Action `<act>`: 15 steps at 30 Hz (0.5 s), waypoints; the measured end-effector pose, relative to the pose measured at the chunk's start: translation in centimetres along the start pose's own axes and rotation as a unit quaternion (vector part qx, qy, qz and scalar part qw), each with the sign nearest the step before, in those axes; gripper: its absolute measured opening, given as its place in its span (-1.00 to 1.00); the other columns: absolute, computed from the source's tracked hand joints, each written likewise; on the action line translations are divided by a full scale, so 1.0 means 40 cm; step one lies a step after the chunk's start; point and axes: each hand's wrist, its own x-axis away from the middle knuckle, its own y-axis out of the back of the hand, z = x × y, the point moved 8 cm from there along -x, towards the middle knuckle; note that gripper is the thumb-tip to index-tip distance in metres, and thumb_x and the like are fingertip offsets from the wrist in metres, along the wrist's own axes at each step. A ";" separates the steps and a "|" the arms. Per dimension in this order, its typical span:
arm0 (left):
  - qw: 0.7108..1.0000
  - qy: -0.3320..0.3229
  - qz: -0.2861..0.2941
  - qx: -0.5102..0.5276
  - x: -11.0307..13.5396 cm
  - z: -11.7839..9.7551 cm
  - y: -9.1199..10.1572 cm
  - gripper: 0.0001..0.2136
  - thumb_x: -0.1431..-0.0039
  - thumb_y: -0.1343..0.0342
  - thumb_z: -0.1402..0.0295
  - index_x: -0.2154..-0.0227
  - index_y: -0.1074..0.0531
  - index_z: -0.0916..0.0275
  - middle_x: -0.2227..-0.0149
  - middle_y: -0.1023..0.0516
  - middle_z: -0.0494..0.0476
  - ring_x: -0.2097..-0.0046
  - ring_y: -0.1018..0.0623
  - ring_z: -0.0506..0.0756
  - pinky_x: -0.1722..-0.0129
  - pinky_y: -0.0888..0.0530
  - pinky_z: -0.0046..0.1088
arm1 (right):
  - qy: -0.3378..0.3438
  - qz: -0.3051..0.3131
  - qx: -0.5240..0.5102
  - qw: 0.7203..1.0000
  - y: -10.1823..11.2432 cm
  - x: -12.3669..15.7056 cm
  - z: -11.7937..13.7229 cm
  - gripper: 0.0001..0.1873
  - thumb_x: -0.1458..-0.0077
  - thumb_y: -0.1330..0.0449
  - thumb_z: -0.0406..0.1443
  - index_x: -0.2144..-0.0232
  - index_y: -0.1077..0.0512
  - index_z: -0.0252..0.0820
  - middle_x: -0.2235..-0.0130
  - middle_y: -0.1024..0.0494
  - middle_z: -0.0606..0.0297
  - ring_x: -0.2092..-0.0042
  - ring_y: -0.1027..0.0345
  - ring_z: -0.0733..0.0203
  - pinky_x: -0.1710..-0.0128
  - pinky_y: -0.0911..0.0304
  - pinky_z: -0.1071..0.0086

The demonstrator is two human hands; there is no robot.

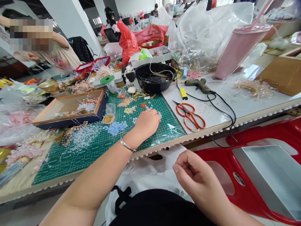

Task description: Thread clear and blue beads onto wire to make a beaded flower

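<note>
My left hand [147, 125], with a silver bracelet [127, 145] on its wrist, reaches onto the green cutting mat [94, 158]. Its fingers curl down among small clear beads near the mat's right part; the fingertips are hidden. Over my lap, off the table's edge, hovers my right hand [199, 175], its fingers folded in with nothing visible in them. Close to the left hand lie pale blue flower pieces [116, 127], yellow pieces [130, 110], orange-red beads [143, 105] and a small clear box of gold beads [108, 118]. Clear beads [86, 136] are heaped farther left.
Orange-handled scissors [191, 116], a yellow lighter [183, 93] and a corded glue gun [198, 84] lie right of the mat. Behind stand a black bowl [155, 86] and a pink cup [237, 53]. A shallow box [70, 117] sits left. Red stools [218, 160] flank me; a person [61, 50] works opposite.
</note>
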 end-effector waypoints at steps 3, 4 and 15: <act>0.999 0.010 -0.012 0.049 0.028 -0.041 0.079 -0.85 -0.18 0.01 0.45 0.39 -0.46 0.25 0.36 -0.51 0.10 0.31 -0.45 0.06 0.29 -0.37 -0.37 | 0.026 -0.043 0.017 0.999 0.033 -0.009 0.023 -0.81 -0.12 -0.07 -0.33 0.54 -0.21 -0.10 0.61 -0.17 0.47 0.58 -0.03 0.35 0.64 -0.05 0.50; 0.996 0.015 -0.009 0.089 0.049 -0.060 0.101 -0.86 -0.22 0.03 0.40 0.32 -0.44 0.22 0.35 -0.52 0.06 0.36 -0.45 0.01 0.37 -0.38 -0.44 | 0.051 -0.064 0.032 0.996 0.049 -0.009 0.042 -0.80 -0.11 -0.08 -0.34 0.55 -0.22 -0.10 0.61 -0.17 0.46 0.59 -0.03 0.35 0.65 -0.05 0.50; 0.614 0.223 0.034 0.757 0.287 -0.138 0.027 -0.90 0.05 -0.30 0.54 0.47 -0.49 0.27 0.44 -0.58 0.04 0.46 -0.53 -0.07 0.58 -0.40 -0.71 | 0.275 -0.119 0.116 0.947 0.047 0.033 0.203 -0.80 0.02 -0.07 -0.50 0.55 -0.21 -0.13 0.65 -0.20 0.49 0.64 -0.06 0.41 0.64 -0.05 0.50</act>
